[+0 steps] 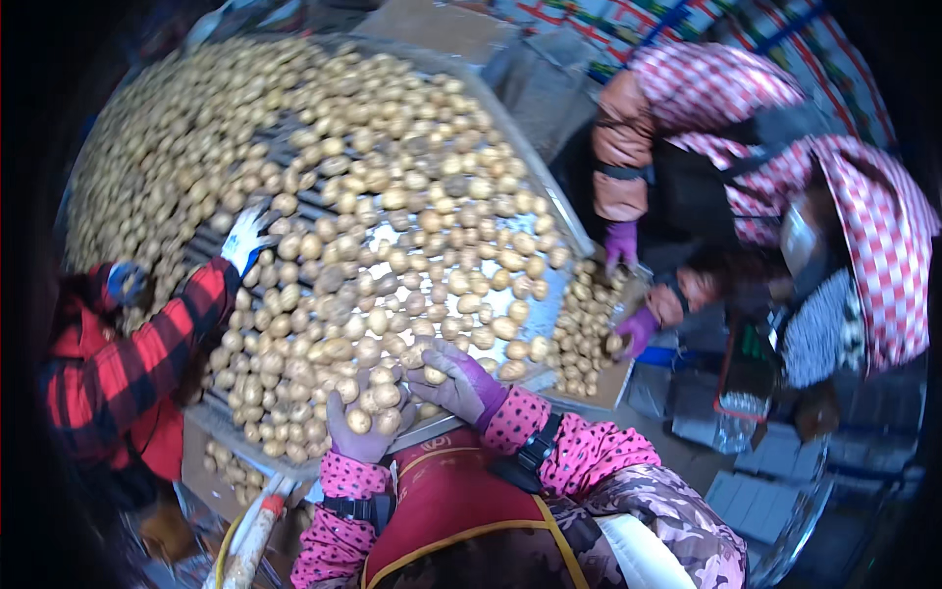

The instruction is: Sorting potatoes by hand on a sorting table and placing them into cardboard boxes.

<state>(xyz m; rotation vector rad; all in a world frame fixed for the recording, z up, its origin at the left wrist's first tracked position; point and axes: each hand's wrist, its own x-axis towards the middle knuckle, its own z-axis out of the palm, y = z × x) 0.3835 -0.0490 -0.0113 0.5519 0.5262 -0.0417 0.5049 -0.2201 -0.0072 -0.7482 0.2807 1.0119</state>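
Note:
Potatoes lie spread over a sorting table in front of me. Close to its near edge, my left hand, in a purple and grey work glove, is palm up with several potatoes cupped in it. Just right of it, my right hand, gloved alike, curls around a potato at the fingers. Another potato sits by those fingertips; whether it is gripped, I cannot tell. The palm of the right hand is hidden.
At left, a co-worker's white-gloved hand reaches among the potatoes over dark rollers. Another co-worker's purple-gloved hands are at a cardboard box of potatoes on the right. A dirty white pole stands near my left arm.

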